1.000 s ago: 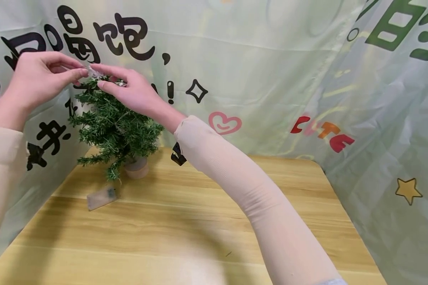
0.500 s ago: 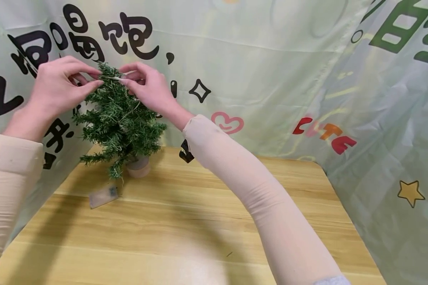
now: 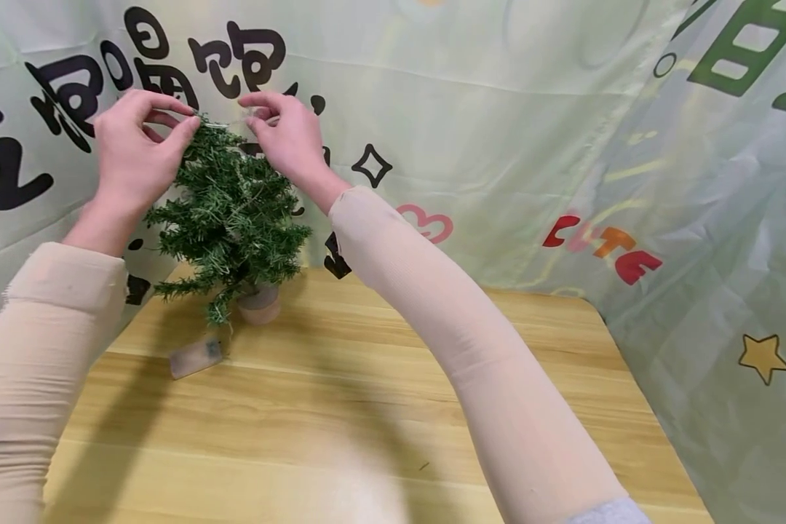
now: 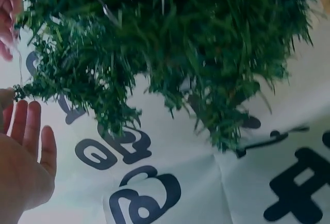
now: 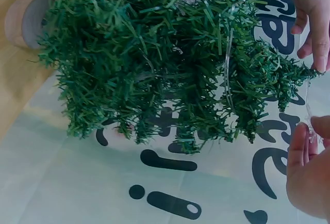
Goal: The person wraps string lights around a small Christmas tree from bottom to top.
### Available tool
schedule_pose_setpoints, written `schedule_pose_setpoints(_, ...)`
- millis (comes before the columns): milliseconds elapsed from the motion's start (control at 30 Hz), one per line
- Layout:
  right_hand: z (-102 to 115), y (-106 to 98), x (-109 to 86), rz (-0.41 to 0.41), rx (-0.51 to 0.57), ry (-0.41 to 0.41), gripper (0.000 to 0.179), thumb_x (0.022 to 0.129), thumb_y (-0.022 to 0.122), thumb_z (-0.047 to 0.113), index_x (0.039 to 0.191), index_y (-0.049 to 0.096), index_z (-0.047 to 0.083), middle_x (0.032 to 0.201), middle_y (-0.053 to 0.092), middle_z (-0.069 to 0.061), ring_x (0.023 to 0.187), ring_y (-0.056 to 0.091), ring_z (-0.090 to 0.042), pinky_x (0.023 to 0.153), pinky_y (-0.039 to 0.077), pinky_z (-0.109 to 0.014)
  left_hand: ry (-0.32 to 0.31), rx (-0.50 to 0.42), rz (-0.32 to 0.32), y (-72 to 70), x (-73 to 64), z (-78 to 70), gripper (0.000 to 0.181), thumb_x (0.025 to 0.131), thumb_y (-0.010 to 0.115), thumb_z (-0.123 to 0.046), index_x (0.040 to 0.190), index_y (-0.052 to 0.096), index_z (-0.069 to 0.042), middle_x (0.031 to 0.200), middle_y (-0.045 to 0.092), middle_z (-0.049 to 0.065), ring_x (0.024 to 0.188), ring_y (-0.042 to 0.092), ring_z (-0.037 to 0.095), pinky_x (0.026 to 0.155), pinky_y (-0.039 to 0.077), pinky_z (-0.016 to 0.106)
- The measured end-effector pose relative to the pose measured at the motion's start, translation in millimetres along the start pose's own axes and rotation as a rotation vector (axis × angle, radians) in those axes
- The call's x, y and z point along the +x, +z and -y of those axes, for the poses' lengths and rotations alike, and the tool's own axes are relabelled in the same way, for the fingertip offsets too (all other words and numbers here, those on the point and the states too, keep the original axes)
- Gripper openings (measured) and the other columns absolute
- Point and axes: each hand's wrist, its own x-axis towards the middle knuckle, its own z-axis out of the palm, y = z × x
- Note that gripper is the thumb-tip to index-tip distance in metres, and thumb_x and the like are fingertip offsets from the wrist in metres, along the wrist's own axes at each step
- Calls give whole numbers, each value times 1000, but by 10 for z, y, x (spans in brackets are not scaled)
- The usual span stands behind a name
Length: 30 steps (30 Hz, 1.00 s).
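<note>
A small green artificial Christmas tree (image 3: 236, 211) stands in a pale round pot (image 3: 260, 306) at the table's back left. Thin clear string-light wire (image 5: 228, 74) winds through its branches. My left hand (image 3: 137, 138) pinches the tree's tip between thumb and fingertips; the left wrist view shows its other fingers spread. Just right of the tip, my right hand (image 3: 291, 135) holds the wire's clear end (image 5: 312, 135) between thumb and fingers. A fine length of wire spans from the tip to this hand in the right wrist view.
A flat translucent rectangular case (image 3: 195, 359) lies on the wooden table (image 3: 340, 386) in front of the pot. Printed fabric (image 3: 498, 145) hangs close behind and beside the tree. A tiny dark scrap (image 3: 424, 466) lies nearer the front.
Both hands were close together at the treetop with the clear wire. The left hand has moved right onto the tip; the right hand has drawn away to the right and up with the wire.
</note>
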Motion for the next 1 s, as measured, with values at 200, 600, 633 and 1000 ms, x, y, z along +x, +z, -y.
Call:
schedule_pose_setpoints(200,119,58,35,-38,5,-12,29,101,71,21,130,70,26,110,70,13,95,66,1,76,47,-9,-1,-69,-80,93,-18,-23,14,95,78,-17,106,80,-8,91,64,-30,79,62,-10,73,46,9)
schedule_pose_setpoints(600,123,116,-15,-21,23,-146,24,99,71,23,123,76,22,116,72,12,97,66,4,80,46,-5,-61,-126,-145,129,-53,-125,13,92,82,-14,100,82,-4,83,68,-30,68,61,-10,69,47,9)
schedule_pose_setpoints(633,119,117,-18,-13,20,-159,24,99,71,23,123,76,22,115,72,11,97,66,4,80,46,-5,-65,-132,-150,129,-52,-120,13,91,82,-14,99,82,-5,82,68,-30,67,61,-10,69,47,9)
schedule_pose_setpoints(1000,150,113,-22,25,-51,-307,25,100,70,22,124,77,19,121,74,8,97,64,1,83,45,-5,-69,-142,-172,112,-28,-21,15,88,86,-21,97,84,-8,78,68,-32,68,63,-7,68,47,10)
